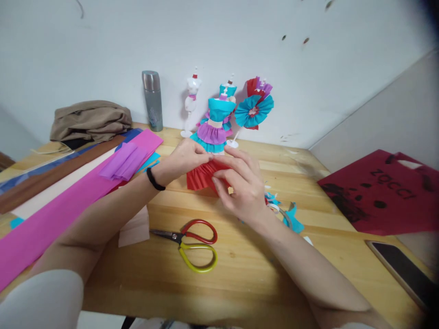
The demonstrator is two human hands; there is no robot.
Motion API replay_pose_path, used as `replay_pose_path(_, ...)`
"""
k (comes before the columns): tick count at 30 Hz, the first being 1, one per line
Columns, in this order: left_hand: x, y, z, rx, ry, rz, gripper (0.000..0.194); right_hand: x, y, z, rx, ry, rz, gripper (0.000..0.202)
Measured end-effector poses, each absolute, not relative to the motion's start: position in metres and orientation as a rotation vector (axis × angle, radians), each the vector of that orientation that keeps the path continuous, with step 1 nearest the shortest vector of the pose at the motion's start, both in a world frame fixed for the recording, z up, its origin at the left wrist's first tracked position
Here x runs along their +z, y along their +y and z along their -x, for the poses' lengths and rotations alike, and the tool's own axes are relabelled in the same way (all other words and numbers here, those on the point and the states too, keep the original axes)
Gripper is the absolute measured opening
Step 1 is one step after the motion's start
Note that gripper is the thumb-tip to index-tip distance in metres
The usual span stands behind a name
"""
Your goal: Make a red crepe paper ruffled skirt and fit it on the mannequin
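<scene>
Both my hands meet at the top edge of a red pleated crepe paper strip (200, 177). My left hand (187, 157) pinches that edge with thumb and fingertips. Curled round the strip's right part, my right hand (242, 183) holds it with the fingers bent. Just behind the strip stands a small dress form in a blue and purple ruffled paper dress (221, 116); the hands hide its lower end, and I cannot tell whether the red paper touches it. Scissors (177, 237) with one red and one yellow handle lie nearer me on the table.
Crepe paper strips (82, 201) and a purple folded piece (123, 162) lie at left, by a brown cloth (91, 119) and a flask (153, 103). More dress forms (192, 98) stand behind. At right are blue scraps (293, 219), a red bag (380, 192) and a phone (401, 269).
</scene>
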State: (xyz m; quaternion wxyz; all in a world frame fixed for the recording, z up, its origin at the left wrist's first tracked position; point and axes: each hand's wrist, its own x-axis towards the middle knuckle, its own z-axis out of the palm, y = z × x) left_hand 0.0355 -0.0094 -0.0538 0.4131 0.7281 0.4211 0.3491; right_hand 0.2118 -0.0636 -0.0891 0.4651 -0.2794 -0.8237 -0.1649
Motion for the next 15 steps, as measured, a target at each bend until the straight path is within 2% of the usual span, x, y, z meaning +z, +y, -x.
replay_pose_path(5, -0.0557, -0.0082, -0.0383, 0.782, 1.124, -1.847, 0.040, -0.0882, -0.0692, -0.2078, -0.151, -2.019, 0.783, 0.011)
replay_pose_path(11, -0.0562, -0.0041, -0.0339, 0.787, 1.145, -1.878, 0.038, -0.0971, -0.0671, -0.2044, -0.320, -2.105, 0.759, 0.010)
replay_pose_path(15, -0.0514, -0.0057, -0.0320, 0.788, 1.137, -1.853, 0.038, -0.0934, -0.0696, -0.2052, -0.332, -2.121, 0.759, 0.001)
